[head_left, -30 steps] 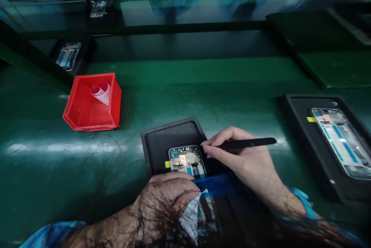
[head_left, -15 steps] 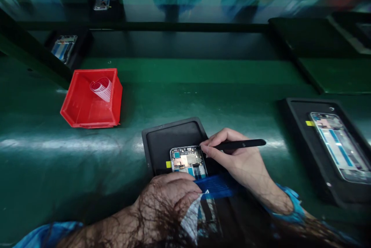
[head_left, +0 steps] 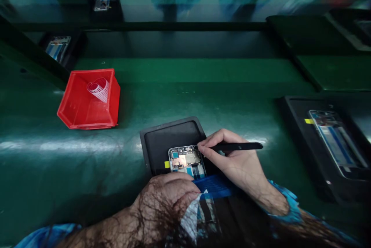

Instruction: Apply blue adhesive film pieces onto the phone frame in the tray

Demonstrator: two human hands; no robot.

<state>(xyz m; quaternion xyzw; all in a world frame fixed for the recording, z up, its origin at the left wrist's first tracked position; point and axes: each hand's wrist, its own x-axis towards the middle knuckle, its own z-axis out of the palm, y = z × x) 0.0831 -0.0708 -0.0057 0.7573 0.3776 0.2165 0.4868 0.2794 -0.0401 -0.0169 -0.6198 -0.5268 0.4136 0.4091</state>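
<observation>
- Green bench point(head_left: 150, 97), red bin point(head_left: 87, 105) frame left
- right hand point(head_left: 236, 163) pinching a black tool point(head_left: 251, 146) by the opened phone point(head_left: 187, 159), bottom center
- left hand point(head_left: 164, 194) over phone, can't tell its grip

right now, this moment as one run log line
left hand: over open silver-framed phone | right hand: holding slim black pen-like tool near its upper corner | phone: in rectangular black tray

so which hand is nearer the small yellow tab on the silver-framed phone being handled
Left: left hand just below the yellow tab in view; right hand by the top right corner of the phone.
</observation>
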